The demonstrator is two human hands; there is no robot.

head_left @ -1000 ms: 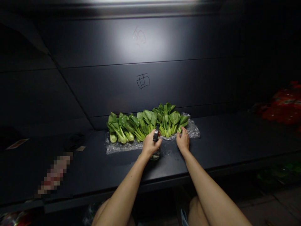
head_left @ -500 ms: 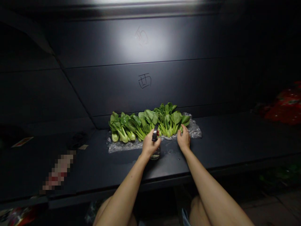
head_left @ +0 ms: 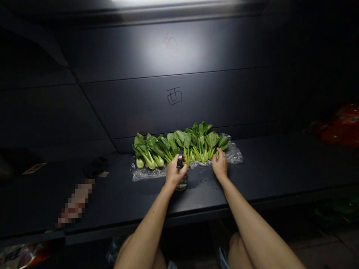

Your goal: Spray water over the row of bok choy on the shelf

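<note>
A row of bok choy [head_left: 179,140] lies on crumpled clear plastic wrap [head_left: 146,174] against the back panel, leaves toward the panel and pale stems toward me. My left hand [head_left: 174,172] is wrapped around the neck of a spray bottle [head_left: 181,183], its black head up and its clear body partly hidden by the hand. The bottle is in front of the middle of the row. At the row's right end my right hand [head_left: 220,163] is at the stems of the last bok choy [head_left: 223,142], fingers curled around them.
The dark shelf [head_left: 260,164] runs left and right, with water drops near the wrap. A black character [head_left: 174,96] is written on the back panel [head_left: 134,101]. A red bag [head_left: 342,125] lies far right. At left are a small card [head_left: 103,174] and a pixelated patch [head_left: 77,203].
My left hand has shifted slightly left with the spray bottle. My right hand stays at the right end of the bok choy. The whole view has moved a little.
</note>
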